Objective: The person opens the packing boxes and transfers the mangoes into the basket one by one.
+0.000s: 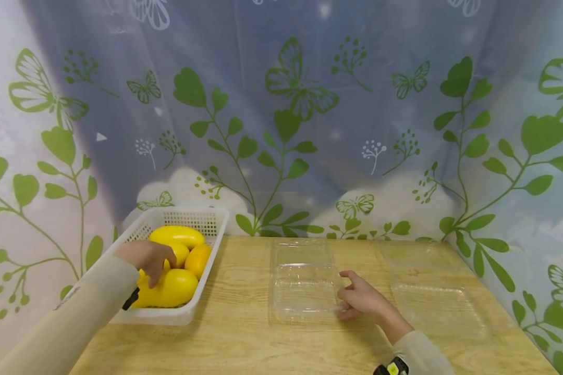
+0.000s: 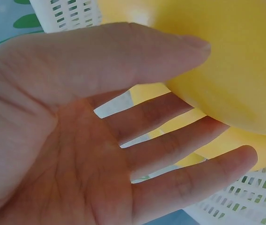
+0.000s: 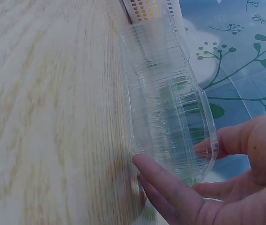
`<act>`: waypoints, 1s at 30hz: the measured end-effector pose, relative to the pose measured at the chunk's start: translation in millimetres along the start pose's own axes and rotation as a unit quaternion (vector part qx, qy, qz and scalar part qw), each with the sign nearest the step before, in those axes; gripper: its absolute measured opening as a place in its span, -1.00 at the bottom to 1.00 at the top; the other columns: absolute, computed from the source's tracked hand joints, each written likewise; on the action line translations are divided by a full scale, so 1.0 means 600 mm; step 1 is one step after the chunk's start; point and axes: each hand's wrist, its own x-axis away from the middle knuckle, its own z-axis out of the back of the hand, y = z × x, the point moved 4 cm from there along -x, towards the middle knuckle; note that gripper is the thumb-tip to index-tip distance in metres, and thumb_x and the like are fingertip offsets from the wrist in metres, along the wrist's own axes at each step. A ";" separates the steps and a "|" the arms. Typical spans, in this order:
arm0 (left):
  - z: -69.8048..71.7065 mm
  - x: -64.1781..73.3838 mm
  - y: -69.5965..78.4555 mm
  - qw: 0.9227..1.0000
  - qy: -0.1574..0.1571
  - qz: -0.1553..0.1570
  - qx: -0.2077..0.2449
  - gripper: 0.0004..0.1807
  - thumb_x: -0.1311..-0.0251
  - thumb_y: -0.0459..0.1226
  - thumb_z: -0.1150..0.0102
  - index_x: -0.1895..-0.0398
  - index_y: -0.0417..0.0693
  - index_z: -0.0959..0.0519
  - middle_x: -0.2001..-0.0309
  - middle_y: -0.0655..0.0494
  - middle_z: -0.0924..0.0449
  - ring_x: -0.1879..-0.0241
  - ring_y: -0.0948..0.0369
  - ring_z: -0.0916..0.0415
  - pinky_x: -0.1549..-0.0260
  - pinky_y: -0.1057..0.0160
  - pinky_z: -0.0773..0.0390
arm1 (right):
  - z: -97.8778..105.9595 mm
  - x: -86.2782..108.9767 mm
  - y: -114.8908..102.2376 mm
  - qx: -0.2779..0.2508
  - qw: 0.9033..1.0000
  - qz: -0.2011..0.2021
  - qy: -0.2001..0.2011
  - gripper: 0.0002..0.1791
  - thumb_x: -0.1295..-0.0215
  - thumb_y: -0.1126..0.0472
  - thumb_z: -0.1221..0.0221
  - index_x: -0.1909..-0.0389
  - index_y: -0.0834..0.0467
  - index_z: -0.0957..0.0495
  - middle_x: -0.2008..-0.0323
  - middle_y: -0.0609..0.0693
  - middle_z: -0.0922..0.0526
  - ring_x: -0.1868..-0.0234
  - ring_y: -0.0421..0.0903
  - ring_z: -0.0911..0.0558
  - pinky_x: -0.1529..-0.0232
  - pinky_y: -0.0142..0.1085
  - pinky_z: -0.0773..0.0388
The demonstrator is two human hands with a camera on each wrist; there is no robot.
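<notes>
In the white basket (image 1: 184, 315) at the left lie several smooth yellow mangoes (image 1: 171, 287). My left hand (image 1: 151, 258) reaches in from above. The left wrist view shows its thumb against a large mango (image 2: 236, 70), with some fingertips hidden behind that fruit. A clear plastic tray (image 1: 304, 291) stands upright on the table, nothing inside it. My right hand (image 1: 362, 298) is at its right side, fingers touching the edge. Seen from the right wrist, fingers lie along the wall of the tray (image 3: 166, 103), mostly extended.
Clear plastic lids or trays (image 1: 438, 307) lie flat on the right of the wooden table (image 1: 234, 344). Behind the table hangs a blue cloth (image 1: 244, 130) printed with green plants and butterflies. The basket stands near the left cloth side.
</notes>
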 end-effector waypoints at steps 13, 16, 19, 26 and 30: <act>0.007 0.013 0.001 0.999 0.009 -0.037 -0.002 -0.34 -0.04 -0.40 -0.51 -0.26 0.11 -0.56 0.06 0.01 -0.62 0.07 0.03 -0.53 0.06 -0.11 -0.64 | 0.002 0.002 -0.007 0.019 1.000 -0.007 0.006 -0.25 -0.48 0.33 0.03 -0.60 0.36 0.09 -0.12 0.38 -0.39 0.41 -0.07 -0.43 0.29 -0.14 -0.75; 0.012 0.020 0.008 0.999 0.006 -0.044 0.012 -0.34 -0.09 -0.42 -0.47 -0.29 0.06 -0.53 -0.02 -0.08 -0.61 0.01 -0.01 -0.55 0.05 -0.13 -0.66 | 0.004 0.003 -0.011 0.030 0.999 -0.006 0.017 -0.26 -0.51 0.28 0.00 -0.60 0.34 0.06 -0.07 0.35 -0.44 0.39 -0.04 -0.50 0.30 -0.10 -0.78; 0.019 0.028 0.015 0.999 0.011 -0.050 0.018 -0.35 -0.13 -0.38 -0.46 -0.33 0.03 -0.50 -0.16 -0.20 -0.60 -0.11 -0.11 -0.55 -0.04 -0.21 -0.63 | 0.005 0.005 -0.015 0.037 0.999 -0.005 0.023 -0.28 -0.57 0.20 -0.01 -0.60 0.32 0.03 -0.04 0.34 -0.47 0.35 -0.02 -0.56 0.32 -0.08 -0.78; 0.041 0.054 0.043 0.990 0.065 -0.123 -0.005 -0.39 -0.23 -0.28 -0.41 -0.37 -0.08 -0.49 -0.36 -0.31 -0.47 -0.34 -0.29 -0.41 -0.26 -0.32 -0.46 | 0.014 0.006 -0.029 0.052 0.998 0.020 0.027 -0.30 -0.65 0.01 0.06 -0.61 0.24 0.00 -0.09 0.37 -0.46 0.25 0.00 -0.59 0.27 -0.04 -0.78; 0.048 0.068 0.066 0.975 0.123 -0.186 -0.012 -0.41 -0.26 -0.27 -0.34 -0.37 -0.14 -0.49 -0.40 -0.29 -0.43 -0.40 -0.31 -0.33 -0.34 -0.33 -0.39 | 0.021 0.008 -0.039 0.065 0.997 0.031 0.036 -0.33 -0.66 -0.01 0.09 -0.61 0.20 -0.03 -0.20 0.39 -0.44 0.17 0.05 -0.59 0.22 -0.01 -0.77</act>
